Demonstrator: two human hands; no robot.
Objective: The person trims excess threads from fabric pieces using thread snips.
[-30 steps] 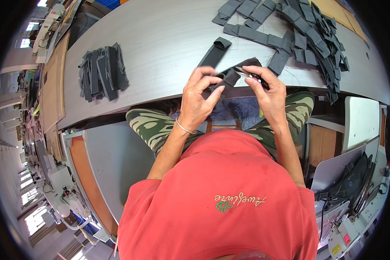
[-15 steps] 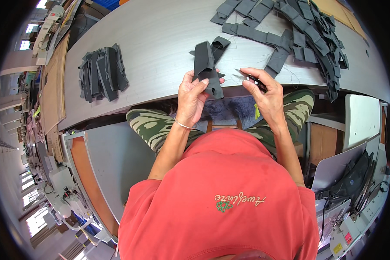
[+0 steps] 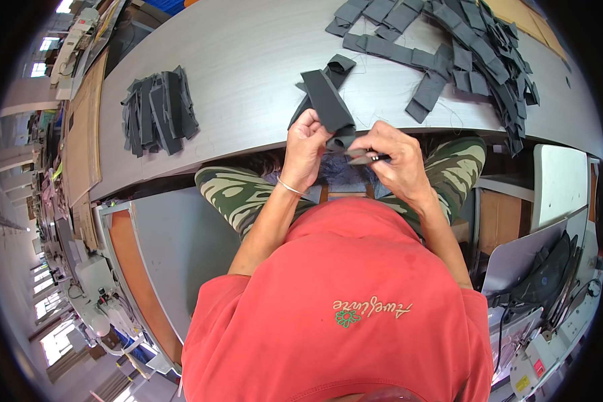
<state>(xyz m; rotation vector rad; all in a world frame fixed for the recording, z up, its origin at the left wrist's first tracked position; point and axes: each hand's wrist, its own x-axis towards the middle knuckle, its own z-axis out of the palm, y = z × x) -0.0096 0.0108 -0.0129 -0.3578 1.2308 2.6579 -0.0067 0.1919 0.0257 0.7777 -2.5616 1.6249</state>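
Note:
My left hand (image 3: 305,149) pinches a folded dark grey fabric strip (image 3: 325,99) near its lower end, over the table's front edge. In my right hand (image 3: 396,161) is a pair of thread snips (image 3: 367,158), dark-handled with metal blades. The blades point left and lie close to the strip's lower end; whether they touch it I cannot tell. Just beyond the held strip, another dark grey fabric piece (image 3: 340,65) lies crossed behind it on the table.
A pale grey table (image 3: 248,74) curves across the top. On its left sits a bundle of dark grey strips (image 3: 159,114); a long tangled heap of joined strips (image 3: 489,60) covers the right. Loose threads lie near that heap. At the lower right stands a white panel (image 3: 559,184).
My right hand has moved left and down, bringing the snips to the strip's lower end. My left hand has shifted slightly right, and the strip now tilts with its top to the left.

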